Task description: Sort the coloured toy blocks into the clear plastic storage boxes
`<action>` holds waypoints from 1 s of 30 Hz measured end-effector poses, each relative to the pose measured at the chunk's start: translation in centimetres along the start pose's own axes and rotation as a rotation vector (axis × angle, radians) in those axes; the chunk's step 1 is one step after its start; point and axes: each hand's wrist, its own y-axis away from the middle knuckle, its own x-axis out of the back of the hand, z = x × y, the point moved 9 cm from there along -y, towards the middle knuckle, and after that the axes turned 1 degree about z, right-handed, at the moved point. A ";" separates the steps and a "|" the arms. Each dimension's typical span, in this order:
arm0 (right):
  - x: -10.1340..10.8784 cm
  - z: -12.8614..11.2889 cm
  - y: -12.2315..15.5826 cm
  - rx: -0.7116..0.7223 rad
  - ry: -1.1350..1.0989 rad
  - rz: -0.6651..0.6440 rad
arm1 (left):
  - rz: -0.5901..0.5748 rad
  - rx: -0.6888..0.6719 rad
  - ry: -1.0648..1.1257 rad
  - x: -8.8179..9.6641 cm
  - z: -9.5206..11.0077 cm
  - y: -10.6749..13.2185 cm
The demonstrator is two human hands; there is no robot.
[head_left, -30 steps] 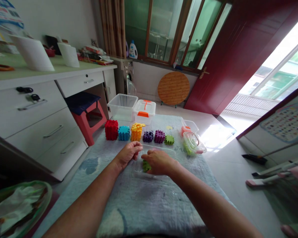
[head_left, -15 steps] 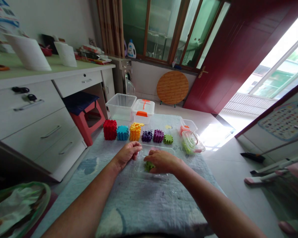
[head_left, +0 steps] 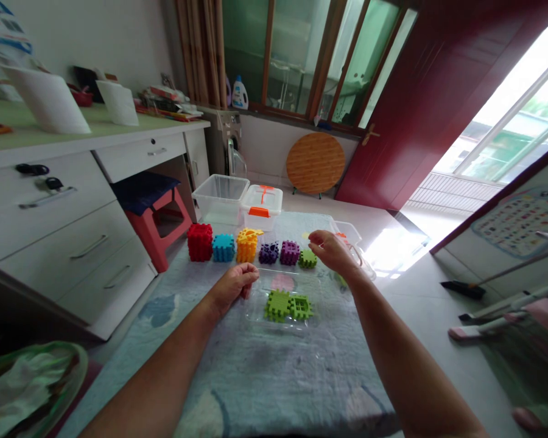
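Two flat green toothed plastic pieces (head_left: 287,305) lie joined side by side in a clear shallow tray (head_left: 260,313) on the pale blue blanket. My left hand (head_left: 234,283) is curled at the tray's left edge, fingers closed against its rim. My right hand (head_left: 329,248) hovers above the far right of the tray, fingers bent and apart, holding nothing, just beside a small green block (head_left: 307,258). A row of block cubes stands behind the tray: red (head_left: 200,241), blue (head_left: 223,247), yellow-orange (head_left: 247,244) and two purple ones (head_left: 279,252).
A clear box with green pieces (head_left: 355,258) lies tipped at the right. Behind the row stand an open clear tub (head_left: 220,196) and a lidded box with orange latches (head_left: 261,207). White drawers (head_left: 73,225) and a red stool (head_left: 151,213) are left; bare floor is right.
My right hand has lifted off the green pieces in the tray and moved up and right toward the small green block. The two green pieces now show uncovered. My left hand has stayed put.
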 end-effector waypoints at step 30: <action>-7.8 4.1 -1.2 0.015 0.287 -0.339 | 0.005 0.010 0.022 0.0 0.1 0.3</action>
